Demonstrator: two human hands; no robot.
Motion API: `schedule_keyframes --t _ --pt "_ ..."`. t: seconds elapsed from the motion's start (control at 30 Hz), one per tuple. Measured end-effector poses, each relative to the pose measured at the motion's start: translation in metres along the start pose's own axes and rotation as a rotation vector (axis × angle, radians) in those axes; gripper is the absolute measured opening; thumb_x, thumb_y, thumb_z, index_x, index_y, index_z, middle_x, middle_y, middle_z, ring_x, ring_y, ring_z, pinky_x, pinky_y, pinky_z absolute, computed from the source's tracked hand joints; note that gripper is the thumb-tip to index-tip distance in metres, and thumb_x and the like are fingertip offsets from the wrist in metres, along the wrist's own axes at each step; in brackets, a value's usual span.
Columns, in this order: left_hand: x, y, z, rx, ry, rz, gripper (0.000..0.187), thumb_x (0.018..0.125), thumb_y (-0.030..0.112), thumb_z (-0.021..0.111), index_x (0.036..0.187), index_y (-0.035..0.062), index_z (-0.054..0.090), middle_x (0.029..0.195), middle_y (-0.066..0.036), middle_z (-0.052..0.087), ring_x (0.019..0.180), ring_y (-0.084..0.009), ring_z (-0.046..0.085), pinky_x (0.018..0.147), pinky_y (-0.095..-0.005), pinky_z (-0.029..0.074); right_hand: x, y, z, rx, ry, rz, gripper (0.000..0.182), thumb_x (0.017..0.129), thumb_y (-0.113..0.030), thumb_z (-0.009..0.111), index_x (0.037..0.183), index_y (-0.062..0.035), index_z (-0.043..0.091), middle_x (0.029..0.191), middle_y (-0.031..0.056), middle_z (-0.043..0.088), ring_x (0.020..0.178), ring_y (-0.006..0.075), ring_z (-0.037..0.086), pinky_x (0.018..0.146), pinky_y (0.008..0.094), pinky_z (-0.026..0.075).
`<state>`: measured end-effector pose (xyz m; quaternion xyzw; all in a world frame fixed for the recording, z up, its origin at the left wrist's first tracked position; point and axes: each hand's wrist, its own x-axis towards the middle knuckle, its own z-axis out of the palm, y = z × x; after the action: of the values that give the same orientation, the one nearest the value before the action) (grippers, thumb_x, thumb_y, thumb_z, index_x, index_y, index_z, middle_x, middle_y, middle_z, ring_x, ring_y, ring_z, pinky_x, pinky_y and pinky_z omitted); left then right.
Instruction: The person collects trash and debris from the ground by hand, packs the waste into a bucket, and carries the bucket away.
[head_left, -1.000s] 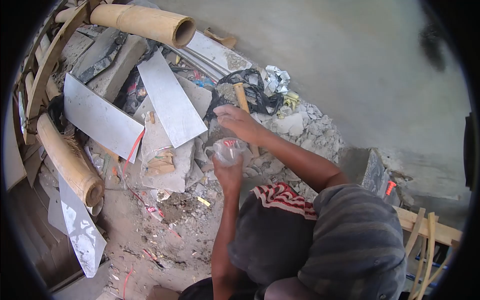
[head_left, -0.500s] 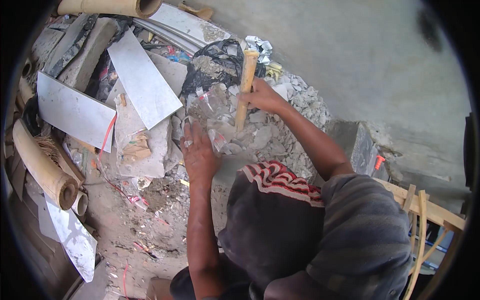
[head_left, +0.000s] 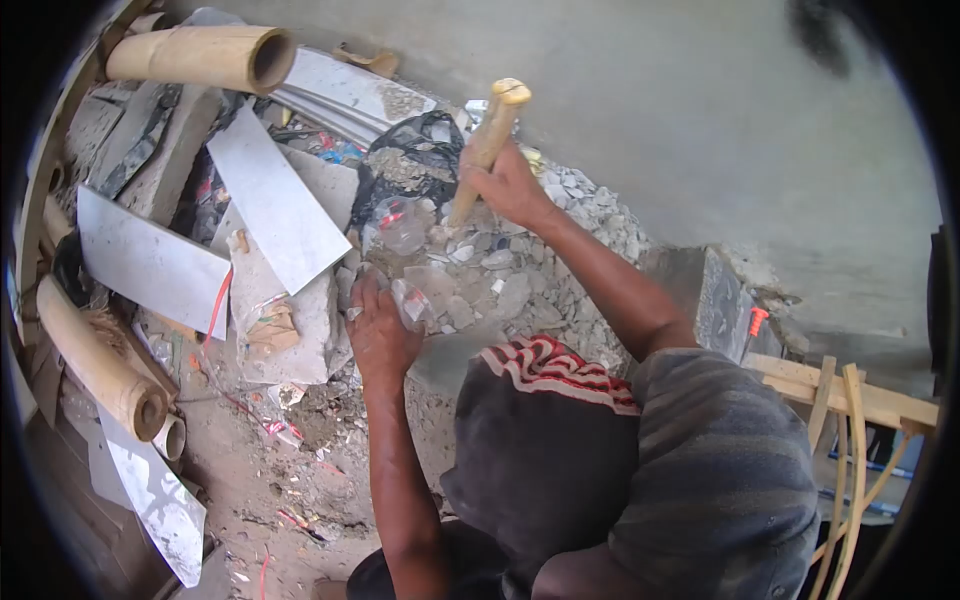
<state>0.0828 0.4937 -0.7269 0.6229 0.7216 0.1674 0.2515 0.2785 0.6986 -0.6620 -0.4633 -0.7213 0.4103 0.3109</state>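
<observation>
My right hand (head_left: pixel 508 185) grips a wooden handle (head_left: pixel 490 135), which stands tilted up out of a heap of broken grey rubble (head_left: pixel 560 270). The tool's head is buried in the stones and hidden. My left hand (head_left: pixel 378 325) rests low on the rubble's left side and holds down a clear plastic bag (head_left: pixel 430 285) that lies spread over the stones, with a red-printed scrap at its top. A black plastic bag (head_left: pixel 415 160) with debris in it lies just behind the handle.
Grey tile slabs (head_left: pixel 275 205) and bamboo poles (head_left: pixel 195 58) pile up at the left. A concrete wall (head_left: pixel 700 120) rises behind the rubble. A dark stone block (head_left: pixel 725 305) and wooden slats (head_left: pixel 850 400) stand at the right. Dirt floor with litter lies below.
My right hand went from reaching over the rubble to gripping the wooden handle and lifting it upright. My left hand brought the plastic bag down from the air onto the stones.
</observation>
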Motion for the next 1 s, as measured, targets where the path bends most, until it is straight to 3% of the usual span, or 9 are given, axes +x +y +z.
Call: schedule_keyframes --t 0.1,0.17,0.27,0.37,0.43,0.53,0.7,0.93,1.0 --pt "-0.004 -0.005 0.011 0.002 0.066 0.094 0.061 0.065 0.016 0.087 0.116 0.0002 0.057 0.152 -0.015 0.042 0.144 -0.0370 0.036 0.100 -0.0553 0.050 -0.029 -0.050 0.000 -0.254 -0.153 0.018 0.057 0.079 -0.023 0.066 0.122 0.0003 0.036 0.083 0.0220 0.060 0.078 0.0397 0.063 0.074 0.0475 0.050" --pt "-0.001 -0.004 0.011 0.044 0.082 0.116 0.060 0.064 0.015 0.086 0.113 -0.0008 0.056 0.150 -0.015 0.044 0.142 -0.0375 0.039 0.101 -0.0538 0.050 -0.039 -0.067 -0.009 -0.375 -0.383 0.058 0.058 0.078 -0.022 0.066 0.123 0.0011 0.036 0.083 0.0256 0.061 0.079 0.0449 0.063 0.073 0.0519 0.048" --pt "0.009 -0.005 0.008 0.095 0.051 0.075 0.062 0.065 0.016 0.085 0.116 -0.0017 0.055 0.147 -0.015 0.047 0.138 -0.0393 0.042 0.102 -0.0524 0.049 -0.067 -0.056 -0.038 -0.460 -0.551 0.162 0.059 0.077 -0.022 0.067 0.123 0.0000 0.038 0.085 0.0253 0.064 0.081 0.0457 0.064 0.074 0.0538 0.048" --pt "0.023 -0.009 0.003 0.104 -0.014 0.039 0.064 0.069 0.018 0.082 0.122 -0.0028 0.054 0.144 -0.015 0.050 0.133 -0.0422 0.046 0.102 -0.0531 0.048 -0.101 -0.053 -0.101 -0.545 -0.644 0.528 0.053 0.076 -0.021 0.068 0.120 -0.0007 0.046 0.091 0.0238 0.066 0.084 0.0414 0.067 0.076 0.0506 0.050" --pt "0.029 -0.013 0.001 0.125 -0.038 0.061 0.066 0.070 0.019 0.081 0.125 -0.0032 0.053 0.144 -0.015 0.050 0.132 -0.0431 0.047 0.102 -0.0532 0.048 -0.135 -0.024 -0.161 -0.441 -0.606 0.569 0.046 0.074 -0.017 0.070 0.114 -0.0010 0.055 0.096 0.0207 0.068 0.086 0.0343 0.068 0.079 0.0453 0.053" --pt "0.039 -0.006 -0.007 0.102 -0.136 -0.012 0.072 0.072 0.022 0.080 0.133 -0.0050 0.051 0.145 -0.020 0.048 0.131 -0.0460 0.046 0.106 -0.0528 0.045 -0.172 -0.006 -0.259 -0.585 -0.454 1.212 0.048 0.071 -0.015 0.073 0.114 0.0021 0.061 0.103 0.0174 0.069 0.094 0.0310 0.068 0.084 0.0413 0.056" --pt "0.051 0.005 -0.017 0.104 -0.210 -0.094 0.075 0.074 0.023 0.080 0.135 -0.0066 0.050 0.145 -0.023 0.047 0.132 -0.0466 0.045 0.109 -0.0516 0.042 -0.265 0.058 -0.352 -1.168 -0.218 0.951 0.026 0.078 -0.007 0.064 0.103 -0.0033 0.070 0.108 0.0254 0.070 0.103 0.0428 0.067 0.090 0.0461 0.053" --pt "0.051 0.000 -0.017 0.060 -0.214 -0.111 0.077 0.073 0.023 0.082 0.136 -0.0074 0.050 0.146 -0.024 0.046 0.133 -0.0447 0.045 0.112 -0.0506 0.040 -0.370 0.130 -0.414 -1.093 0.026 0.813 0.031 0.073 0.000 0.063 0.103 -0.0063 0.070 0.101 0.0231 0.070 0.102 0.0433 0.065 0.087 0.0481 0.052" --pt "0.049 0.002 -0.019 0.081 -0.199 -0.108 0.076 0.073 0.027 0.082 0.135 -0.0054 0.051 0.147 -0.022 0.046 0.131 -0.0441 0.048 0.110 -0.0504 0.042 -0.383 0.140 -0.414 -1.085 0.078 0.842 0.023 0.085 -0.009 0.062 0.106 -0.0112 0.071 0.109 0.0221 0.070 0.107 0.0410 0.065 0.092 0.0485 0.052"
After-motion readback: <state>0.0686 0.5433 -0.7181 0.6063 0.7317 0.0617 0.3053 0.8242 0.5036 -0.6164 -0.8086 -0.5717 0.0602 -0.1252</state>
